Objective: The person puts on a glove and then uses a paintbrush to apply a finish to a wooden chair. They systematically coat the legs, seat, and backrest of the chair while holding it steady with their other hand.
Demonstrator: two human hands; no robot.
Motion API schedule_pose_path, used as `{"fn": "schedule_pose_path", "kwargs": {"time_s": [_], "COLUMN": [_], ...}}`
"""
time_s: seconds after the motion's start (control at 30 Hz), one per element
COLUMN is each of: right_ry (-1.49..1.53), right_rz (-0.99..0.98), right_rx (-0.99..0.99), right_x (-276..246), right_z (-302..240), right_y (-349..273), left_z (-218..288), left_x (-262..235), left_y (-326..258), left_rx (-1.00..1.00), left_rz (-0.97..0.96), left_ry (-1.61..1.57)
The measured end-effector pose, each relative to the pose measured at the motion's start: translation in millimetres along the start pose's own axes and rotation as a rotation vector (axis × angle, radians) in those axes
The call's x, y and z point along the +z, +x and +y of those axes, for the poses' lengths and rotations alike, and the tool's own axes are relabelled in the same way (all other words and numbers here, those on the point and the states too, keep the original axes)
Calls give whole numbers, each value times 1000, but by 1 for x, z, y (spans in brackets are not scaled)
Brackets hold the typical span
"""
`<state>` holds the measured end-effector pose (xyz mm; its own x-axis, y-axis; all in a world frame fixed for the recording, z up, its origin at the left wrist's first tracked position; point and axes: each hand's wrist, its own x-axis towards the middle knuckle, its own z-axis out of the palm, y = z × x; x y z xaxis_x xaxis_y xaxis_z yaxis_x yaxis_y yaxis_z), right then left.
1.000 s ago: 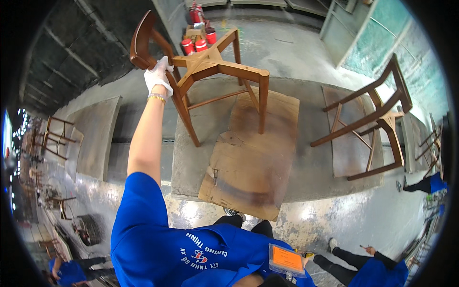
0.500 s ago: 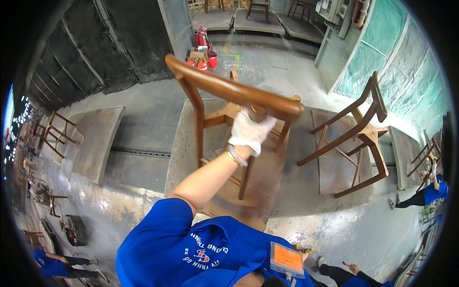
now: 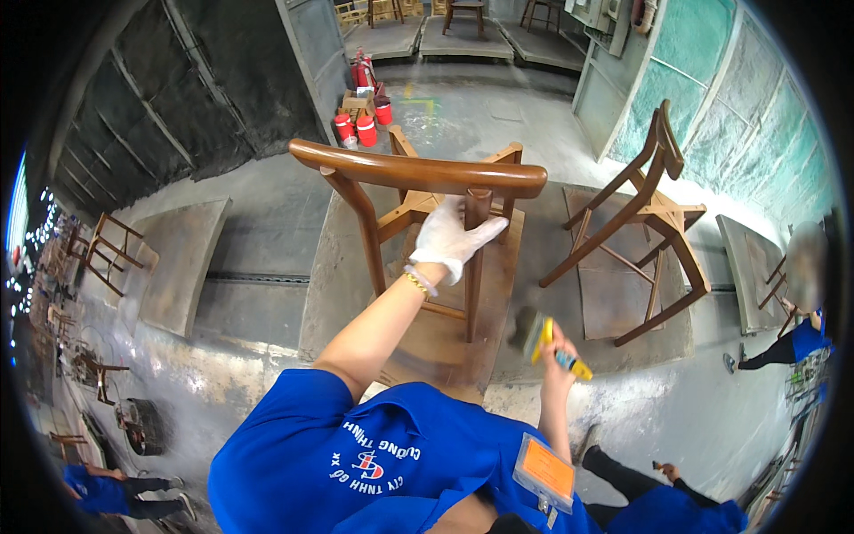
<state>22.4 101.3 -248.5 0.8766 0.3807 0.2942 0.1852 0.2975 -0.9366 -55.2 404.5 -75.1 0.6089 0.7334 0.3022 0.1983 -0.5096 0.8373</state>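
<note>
— Half a second back my left hand was clamped on the curved top rail; now the glove lies flat, fingers spread wide, just under that rail against the rear post. Meanwhile the wooden chair has swung round, so its back faces me.

— And your other hand?

— My right hand has come up into view, nearer me than the chair and off to its right, closed around a yellow-handled brush. It isn't touching the wood yet.

— Where does the chair stand?

— Upright, as far as I can tell, on the brown board under it, directly in front of me. I judge that the turning is finished and the back is presented for brushing; the open palm only steadies it.

— What's around it?

— Right of the chair a second chair leans tilted on its own board. Beyond the chair, red extinguishers cluster on the concrete floor. Far right of it a person in blue works; another crouches far to its left, close to me.
</note>
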Motion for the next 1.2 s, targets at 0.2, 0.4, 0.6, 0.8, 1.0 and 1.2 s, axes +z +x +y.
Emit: {"fn": "schedule_pose_path", "kwargs": {"time_s": [0.2,0.4,0.6,0.8,1.0,1.2], "right_ry": [-204,-240,-9,-496,-339,210], "right_rz": [32,-50,43,433,17,408], "right_rx": [-608,-917,-778,-783,-914,-452], "right_x": [149,318,329,359,464,300], "right_z": [-161,-154,-172,-137,-102,-129], "right_y": [55,37,30,20,15,50], "left_z": [-74,-185,-333,-460,-494,-499], "left_x": [-53,-144,-302,-411,-379,-390], "left_y": [-69,-123,-232,-301,-284,-318], "left_rx": [-231,-294,-634,-1029,-865,-860], "left_rz": [15,9,68,271,227,-366], "left_ry": [-186,-33,101,265,40,594]}}
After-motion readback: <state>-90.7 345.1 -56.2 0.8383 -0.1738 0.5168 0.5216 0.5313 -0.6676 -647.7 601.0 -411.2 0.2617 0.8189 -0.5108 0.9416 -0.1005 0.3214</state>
